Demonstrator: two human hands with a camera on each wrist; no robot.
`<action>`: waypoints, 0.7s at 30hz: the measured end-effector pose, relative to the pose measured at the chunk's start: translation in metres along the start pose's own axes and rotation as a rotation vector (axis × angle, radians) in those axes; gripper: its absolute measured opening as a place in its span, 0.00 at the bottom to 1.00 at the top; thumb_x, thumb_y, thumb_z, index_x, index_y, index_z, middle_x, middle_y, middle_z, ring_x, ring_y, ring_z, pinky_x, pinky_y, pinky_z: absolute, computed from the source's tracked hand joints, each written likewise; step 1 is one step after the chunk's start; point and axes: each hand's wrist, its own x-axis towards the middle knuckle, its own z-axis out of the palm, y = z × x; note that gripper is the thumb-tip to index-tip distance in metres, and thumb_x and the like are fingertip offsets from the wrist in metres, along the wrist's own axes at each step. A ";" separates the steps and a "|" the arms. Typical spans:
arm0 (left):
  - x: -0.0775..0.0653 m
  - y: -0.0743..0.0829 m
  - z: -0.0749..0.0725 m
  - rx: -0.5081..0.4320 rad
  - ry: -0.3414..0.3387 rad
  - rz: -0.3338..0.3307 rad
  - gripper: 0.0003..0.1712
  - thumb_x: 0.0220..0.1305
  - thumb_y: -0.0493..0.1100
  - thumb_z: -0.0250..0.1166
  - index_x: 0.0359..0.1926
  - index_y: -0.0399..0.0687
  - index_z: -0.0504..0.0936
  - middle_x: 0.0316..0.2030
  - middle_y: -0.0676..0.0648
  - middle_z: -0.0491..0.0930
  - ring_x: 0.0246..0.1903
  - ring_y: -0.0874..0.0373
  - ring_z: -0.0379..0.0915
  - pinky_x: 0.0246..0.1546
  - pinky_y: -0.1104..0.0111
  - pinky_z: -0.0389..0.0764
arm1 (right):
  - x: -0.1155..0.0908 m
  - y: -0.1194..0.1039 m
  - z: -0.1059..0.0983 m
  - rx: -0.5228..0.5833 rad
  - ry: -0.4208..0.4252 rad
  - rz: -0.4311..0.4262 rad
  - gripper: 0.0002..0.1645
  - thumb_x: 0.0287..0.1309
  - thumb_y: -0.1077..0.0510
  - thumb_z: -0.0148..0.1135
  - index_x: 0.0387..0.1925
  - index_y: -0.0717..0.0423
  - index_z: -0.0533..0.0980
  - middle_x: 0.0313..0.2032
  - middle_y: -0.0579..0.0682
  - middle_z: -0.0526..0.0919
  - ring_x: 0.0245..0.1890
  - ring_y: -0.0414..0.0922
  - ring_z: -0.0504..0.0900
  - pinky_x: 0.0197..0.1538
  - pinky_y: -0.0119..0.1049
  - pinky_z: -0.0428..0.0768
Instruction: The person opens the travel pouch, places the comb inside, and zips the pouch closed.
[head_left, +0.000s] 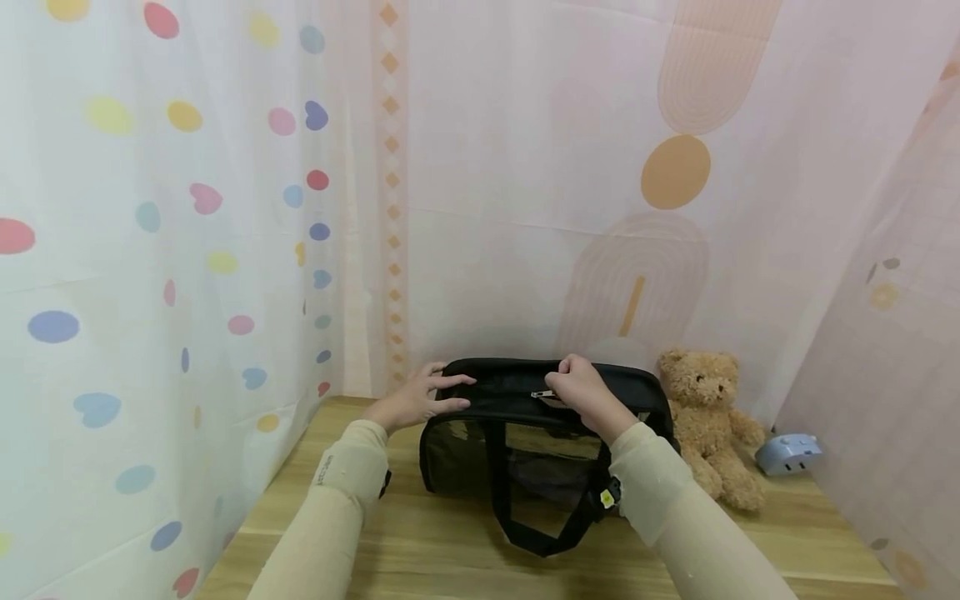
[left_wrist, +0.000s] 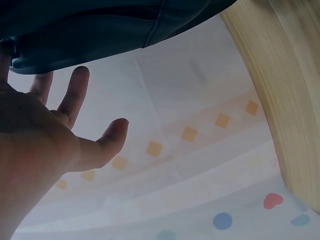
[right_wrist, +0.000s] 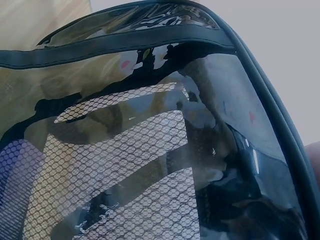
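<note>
A black bag (head_left: 450, 462) with see-through side panels stands on the table, its front strap handle (head_left: 543, 543) drooping forward. Along its top runs a zipper, and my right hand (head_left: 588, 396) pinches the metal zipper pull (head_left: 540, 394) near the middle. My left hand (head_left: 414, 402) spreads its fingers at the bag's top left end. Seen from the left wrist, that hand (left_wrist: 37, 125) has its thumb apart and fingertips at the underside of the bag's dark edge (left_wrist: 90, 47). In the right wrist view, the clear panel (right_wrist: 220, 85) and a mesh (right_wrist: 150, 145) behind it fill most of the frame.
A brown teddy bear (head_left: 705, 425) sits against the bag's right end. Right of it is a small light-blue object (head_left: 789, 454) with two dark slots. The wooden table (head_left: 405, 558) meets patterned curtains (head_left: 487, 250) at the back and both sides.
</note>
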 end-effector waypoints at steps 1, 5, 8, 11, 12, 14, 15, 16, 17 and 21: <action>0.001 0.000 0.001 -0.002 0.001 0.000 0.34 0.69 0.64 0.63 0.71 0.62 0.74 0.78 0.35 0.44 0.75 0.30 0.42 0.66 0.34 0.57 | 0.000 0.001 0.000 0.003 0.010 -0.002 0.16 0.66 0.66 0.47 0.27 0.52 0.52 0.18 0.45 0.52 0.19 0.43 0.49 0.33 0.41 0.56; 0.002 -0.003 0.003 -0.017 -0.002 -0.010 0.34 0.68 0.65 0.63 0.72 0.64 0.73 0.79 0.36 0.42 0.75 0.31 0.41 0.66 0.35 0.57 | -0.001 0.002 -0.004 -0.012 0.019 -0.001 0.21 0.65 0.67 0.48 0.26 0.50 0.48 0.19 0.45 0.49 0.19 0.43 0.48 0.33 0.40 0.54; 0.003 -0.005 0.004 -0.023 -0.009 -0.012 0.34 0.69 0.66 0.62 0.72 0.64 0.73 0.79 0.35 0.42 0.76 0.31 0.40 0.66 0.34 0.57 | -0.003 0.001 -0.009 -0.030 -0.027 0.002 0.18 0.66 0.68 0.48 0.24 0.54 0.54 0.21 0.45 0.52 0.19 0.43 0.50 0.31 0.39 0.56; 0.003 -0.007 0.004 -0.032 -0.010 -0.021 0.34 0.70 0.66 0.61 0.73 0.64 0.72 0.79 0.36 0.41 0.76 0.31 0.40 0.66 0.33 0.56 | -0.005 0.000 -0.016 -0.063 -0.089 0.017 0.11 0.68 0.67 0.48 0.32 0.64 0.75 0.24 0.47 0.64 0.21 0.43 0.59 0.31 0.38 0.62; 0.003 -0.007 0.004 -0.036 -0.010 -0.024 0.34 0.70 0.65 0.61 0.73 0.63 0.72 0.79 0.36 0.41 0.76 0.31 0.39 0.66 0.33 0.55 | -0.006 -0.001 -0.018 -0.076 -0.109 0.024 0.13 0.69 0.67 0.47 0.42 0.67 0.79 0.27 0.48 0.67 0.23 0.44 0.62 0.31 0.38 0.65; 0.002 -0.007 0.003 -0.043 -0.009 -0.029 0.34 0.70 0.65 0.61 0.73 0.62 0.72 0.79 0.37 0.41 0.76 0.31 0.39 0.66 0.33 0.55 | -0.007 -0.002 -0.022 -0.107 -0.136 0.037 0.21 0.71 0.66 0.47 0.59 0.68 0.77 0.32 0.50 0.73 0.26 0.45 0.67 0.33 0.37 0.68; 0.002 -0.006 0.003 -0.043 -0.008 -0.030 0.34 0.70 0.64 0.61 0.73 0.62 0.72 0.79 0.37 0.41 0.76 0.31 0.39 0.66 0.33 0.55 | -0.007 -0.003 -0.023 -0.125 -0.152 0.035 0.21 0.72 0.66 0.47 0.59 0.69 0.78 0.30 0.51 0.74 0.27 0.45 0.68 0.33 0.37 0.69; 0.002 -0.006 0.003 -0.043 -0.009 -0.030 0.34 0.71 0.64 0.61 0.73 0.62 0.72 0.79 0.37 0.41 0.76 0.31 0.39 0.66 0.33 0.54 | -0.007 -0.003 -0.024 -0.143 -0.168 0.033 0.20 0.73 0.66 0.47 0.58 0.70 0.78 0.29 0.52 0.75 0.27 0.45 0.69 0.34 0.37 0.70; 0.002 -0.006 0.003 -0.044 -0.010 -0.029 0.34 0.71 0.64 0.61 0.73 0.62 0.72 0.79 0.37 0.41 0.76 0.31 0.39 0.66 0.33 0.55 | -0.008 -0.004 -0.025 -0.163 -0.182 0.030 0.19 0.73 0.66 0.48 0.56 0.70 0.80 0.29 0.52 0.76 0.27 0.44 0.69 0.34 0.37 0.70; 0.003 -0.007 0.003 -0.059 -0.011 -0.030 0.34 0.71 0.65 0.60 0.73 0.60 0.72 0.79 0.36 0.41 0.75 0.30 0.39 0.66 0.33 0.55 | -0.008 -0.009 -0.025 -0.249 -0.223 0.006 0.17 0.74 0.67 0.48 0.47 0.70 0.83 0.34 0.54 0.80 0.28 0.44 0.70 0.34 0.37 0.71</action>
